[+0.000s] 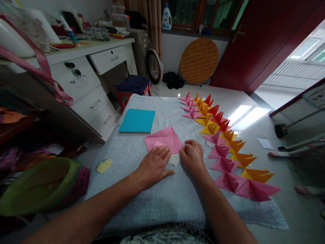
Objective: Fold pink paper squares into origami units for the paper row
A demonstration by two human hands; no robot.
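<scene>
A creased sheet of pink origami paper lies on the cloth-covered table in front of me, partly folded at its near side. My left hand rests flat over its near left part, fingers stretched out and thumb apart. At the right corner, my right hand has its fingers curled, with thumb and forefinger pinching the paper's edge. Beyond and left of the sheet sits a stack of blue square paper. Rows of folded paper cranes in pink, yellow and red line the right side.
The pale blue tablecloth hangs near the right front corner. Left of the table stand a green-rimmed basket and a white desk with drawers. A stool is at the far left, and a round wooden tabletop leans against the wall.
</scene>
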